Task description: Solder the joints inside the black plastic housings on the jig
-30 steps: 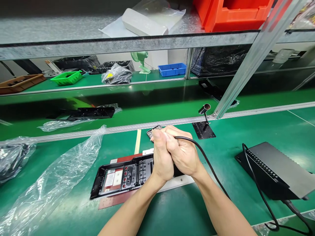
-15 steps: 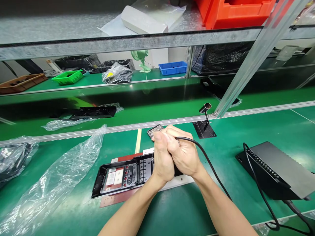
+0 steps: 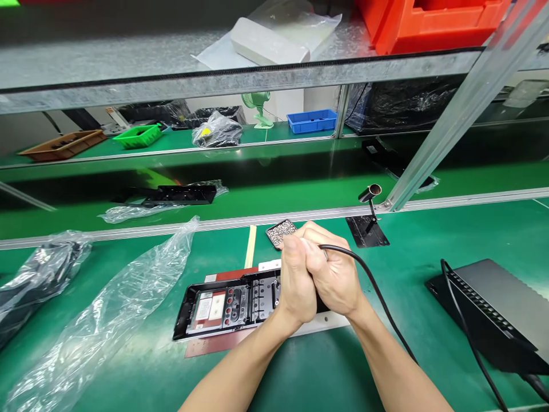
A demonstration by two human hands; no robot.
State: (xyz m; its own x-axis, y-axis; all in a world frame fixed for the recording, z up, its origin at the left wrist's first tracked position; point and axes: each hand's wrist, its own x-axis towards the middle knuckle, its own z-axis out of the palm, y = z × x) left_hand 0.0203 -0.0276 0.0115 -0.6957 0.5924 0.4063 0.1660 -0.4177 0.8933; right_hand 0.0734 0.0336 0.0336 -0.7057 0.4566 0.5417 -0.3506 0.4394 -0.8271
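Observation:
Both my hands are clasped together over the right part of a long black plastic housing (image 3: 235,306). My left hand (image 3: 298,280) and my right hand (image 3: 337,272) are closed around a corded tool, apparently a soldering iron, whose body and tip are hidden. Its black cable (image 3: 369,272) leaves from the top of my right hand and runs down to the right. The housing lies open side up on a reddish board (image 3: 214,345) and a white fixture strip (image 3: 317,325). Just behind my hands sits a small black tray (image 3: 281,232) of metallic-looking filling.
A tube-shaped holder (image 3: 369,193) on a black plate stands behind at right. Farther right lies a dark vented box (image 3: 489,315) with a cable. Clear plastic film (image 3: 124,303) covers the left bench. A metal shelf edge (image 3: 257,78) and slanted post (image 3: 446,120) bound the space.
The view has turned slightly left, so everything appears shifted right. My hands keep the same clasped grip over the housing.

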